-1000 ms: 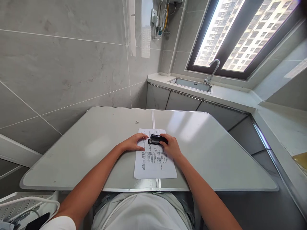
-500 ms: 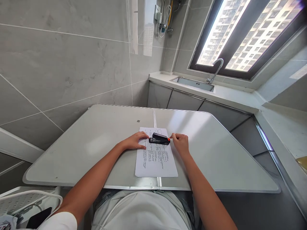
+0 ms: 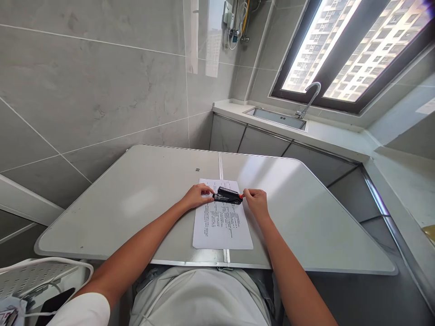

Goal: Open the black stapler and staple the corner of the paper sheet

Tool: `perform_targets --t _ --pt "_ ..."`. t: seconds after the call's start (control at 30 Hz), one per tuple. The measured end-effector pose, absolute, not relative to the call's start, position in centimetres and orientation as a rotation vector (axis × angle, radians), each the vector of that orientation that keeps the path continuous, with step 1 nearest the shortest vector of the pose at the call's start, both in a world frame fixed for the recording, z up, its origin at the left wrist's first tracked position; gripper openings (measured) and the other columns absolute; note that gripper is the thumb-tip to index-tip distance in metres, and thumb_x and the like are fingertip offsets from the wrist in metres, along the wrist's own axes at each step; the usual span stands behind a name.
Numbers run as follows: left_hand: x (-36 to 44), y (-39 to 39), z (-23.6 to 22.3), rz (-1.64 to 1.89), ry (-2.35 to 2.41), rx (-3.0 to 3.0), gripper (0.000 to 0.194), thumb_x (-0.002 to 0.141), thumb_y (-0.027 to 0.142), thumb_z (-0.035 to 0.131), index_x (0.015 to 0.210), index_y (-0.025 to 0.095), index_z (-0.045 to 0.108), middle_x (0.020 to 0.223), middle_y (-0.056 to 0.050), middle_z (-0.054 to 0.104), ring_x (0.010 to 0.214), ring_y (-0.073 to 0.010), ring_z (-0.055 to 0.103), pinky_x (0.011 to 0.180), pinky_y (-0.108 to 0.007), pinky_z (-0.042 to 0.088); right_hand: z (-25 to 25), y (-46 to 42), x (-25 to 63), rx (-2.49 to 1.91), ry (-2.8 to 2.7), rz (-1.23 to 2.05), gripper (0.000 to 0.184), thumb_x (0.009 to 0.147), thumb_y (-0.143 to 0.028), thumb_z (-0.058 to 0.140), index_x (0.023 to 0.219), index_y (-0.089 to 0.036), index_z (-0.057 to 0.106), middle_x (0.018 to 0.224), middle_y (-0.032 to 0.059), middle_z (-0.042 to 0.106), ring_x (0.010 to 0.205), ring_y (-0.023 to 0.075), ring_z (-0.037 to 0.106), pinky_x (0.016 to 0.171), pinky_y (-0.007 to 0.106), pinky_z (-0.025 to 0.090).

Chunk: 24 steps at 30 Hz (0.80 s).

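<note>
A black stapler (image 3: 227, 196) with a red end lies across the upper part of a printed sheet of paper (image 3: 222, 231) on the table. Its top arm is raised from the base at the left. My left hand (image 3: 197, 195) pinches the left tip of the base between thumb and fingers. At the other end, my right hand (image 3: 256, 200) has its fingers closed at the red part; the exact grip is too small to make out. Small dark staple strips (image 3: 197, 170) lie on the table beyond the paper.
The pale folding table (image 3: 306, 226) has a seam down its middle. A white basket (image 3: 44, 261) with a dark object and cables stands at lower left. Behind the table are grey cabinets (image 3: 265, 141), a sink (image 3: 275, 117) and a faucet (image 3: 311, 97). A tiled wall rises at left.
My left hand has moved right and closed from a spread pose onto the stapler's left tip. My right hand stays at the red end. The view has shifted slightly.
</note>
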<state>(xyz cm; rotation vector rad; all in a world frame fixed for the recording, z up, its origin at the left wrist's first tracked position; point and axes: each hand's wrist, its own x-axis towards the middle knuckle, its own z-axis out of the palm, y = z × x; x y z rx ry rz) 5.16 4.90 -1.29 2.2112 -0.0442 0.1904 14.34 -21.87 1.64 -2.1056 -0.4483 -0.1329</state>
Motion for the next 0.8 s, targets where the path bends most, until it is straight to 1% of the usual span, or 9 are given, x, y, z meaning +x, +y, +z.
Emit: perform_targets --t 0.23,0.37,0.53,0.63,0.7,0.73,0.77,0.8 --pt "5.0 4.9 -1.2 0.189 -0.032 2.197 0.031 0.076 0.043 0.081 0.101 0.026 0.082 0.095 -0.003 0.069 0.088 -0.0195 0.063 0.083 -0.032 0.05 1.4 -22.3 15.0 -2.04 -0.45 -0.003 0.033 0.075 -0.029 0.048 0.043 -0.022 0.043 0.057 -0.0045 0.015 0.059 0.0115 0.014 0.055 0.029 0.013" --pt "5.0 4.9 -1.2 0.189 -0.025 2.18 0.032 0.075 0.045 0.082 0.101 0.025 0.082 0.094 -0.003 0.069 0.088 -0.0196 0.064 0.083 -0.032 0.05 1.3 -22.4 15.1 -2.032 -0.441 0.034 0.033 0.076 -0.029 0.048 0.045 -0.023 0.036 0.055 -0.0051 0.018 0.057 0.0108 0.014 0.054 0.029 0.012" --pt "4.9 4.8 -0.8 0.179 -0.007 2.205 0.034 0.075 0.045 0.082 0.103 0.025 0.082 0.096 -0.003 0.07 0.082 -0.0191 0.059 0.076 -0.031 0.046 1.1 -22.4 15.0 -2.028 -0.424 0.066 0.035 0.077 -0.028 0.049 0.048 -0.024 0.03 0.053 -0.0053 0.022 0.055 0.0102 0.016 0.053 0.029 0.012" --pt "4.8 4.8 -0.7 0.176 -0.005 2.22 0.034 0.075 0.045 0.081 0.104 0.025 0.082 0.096 -0.003 0.07 0.082 -0.019 0.058 0.074 -0.031 0.044 1.3 -22.1 14.7 -2.036 -0.412 0.024 0.037 0.081 -0.029 0.051 0.047 -0.023 0.036 0.053 -0.0056 0.02 0.054 0.0104 0.017 0.053 0.029 0.014" --pt "4.8 4.9 -0.6 0.171 -0.013 2.226 0.033 0.076 0.044 0.081 0.103 0.025 0.082 0.097 -0.003 0.07 0.082 -0.0188 0.057 0.074 -0.031 0.044 1.5 -21.9 14.3 -2.041 -0.421 -0.088 0.041 0.087 -0.033 0.051 0.048 -0.022 0.045 0.051 -0.0051 0.024 0.053 0.0112 0.022 0.054 0.029 0.019" --pt "4.8 4.9 -0.6 0.169 -0.015 2.233 0.033 0.075 0.043 0.081 0.103 0.025 0.082 0.096 -0.003 0.07 0.081 -0.0188 0.057 0.074 -0.031 0.044 1.6 -21.7 14.2 -2.033 -0.451 -0.155 0.044 0.091 -0.036 0.051 0.05 -0.021 0.051 0.052 -0.0042 0.03 0.054 0.0122 0.028 0.055 0.029 0.024" --pt "4.9 4.9 -0.6 0.169 -0.018 2.239 0.032 0.076 0.043 0.081 0.102 0.025 0.081 0.096 -0.003 0.07 0.081 -0.0187 0.057 0.074 -0.031 0.044 1.7 -21.5 14.0 -2.015 -0.503 -0.212 0.044 0.094 -0.04 0.052 0.055 -0.02 0.057 0.054 -0.0025 0.04 0.057 0.0136 0.036 0.057 0.029 0.03" --pt "4.9 4.9 -0.6 0.169 -0.023 2.243 0.032 0.076 0.042 0.08 0.102 0.025 0.081 0.096 -0.003 0.07 0.08 -0.0186 0.057 0.074 -0.031 0.044 1.7 -21.3 14.0 -1.99 -0.578 -0.245 0.042 0.095 -0.043 0.054 0.062 -0.02 0.065 0.062 0.0001 0.051 0.063 0.0158 0.045 0.061 0.029 0.036"
